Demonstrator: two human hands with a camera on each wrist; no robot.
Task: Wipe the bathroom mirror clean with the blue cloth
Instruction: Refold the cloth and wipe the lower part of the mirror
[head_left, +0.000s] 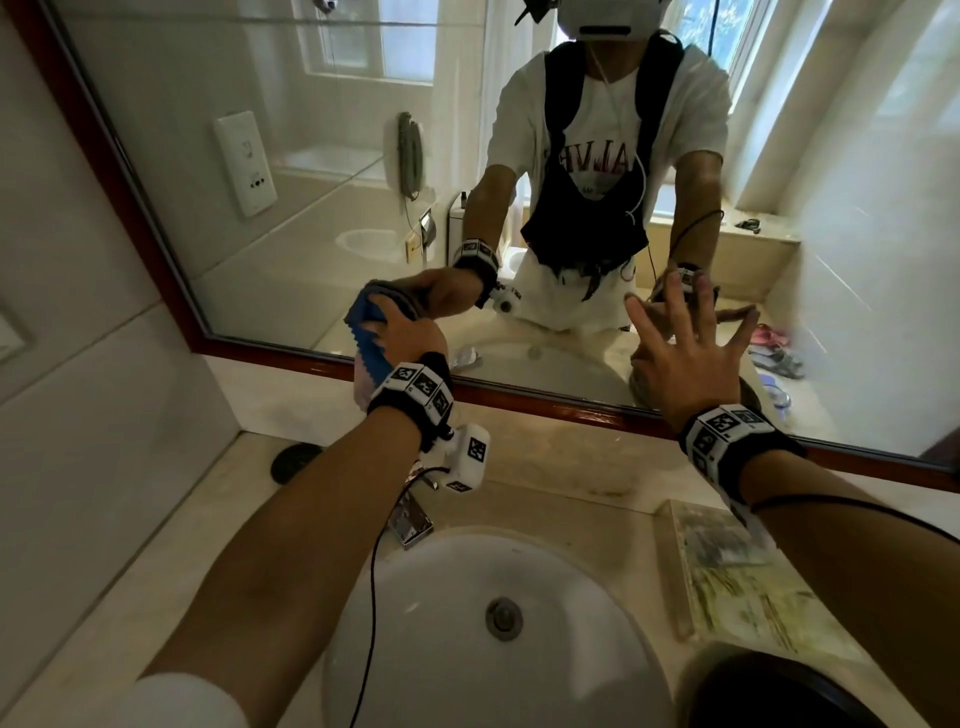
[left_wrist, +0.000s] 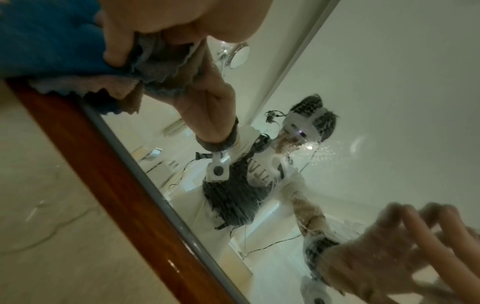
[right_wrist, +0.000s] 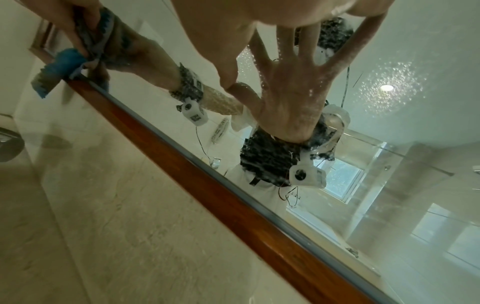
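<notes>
The mirror in its reddish wooden frame fills the wall above the basin. My left hand grips the bunched blue cloth and holds it against the glass near the mirror's lower left corner. In the left wrist view the blue cloth is bunched under curled fingers, its pale edge over the frame. My right hand has its fingers spread wide and straight, fingertips on the glass to the right. Water droplets speckle the mirror.
Below the mirror lies a beige stone counter with a white basin and a chrome tap. A black round object sits at the counter's left back. A worn mat lies right of the basin.
</notes>
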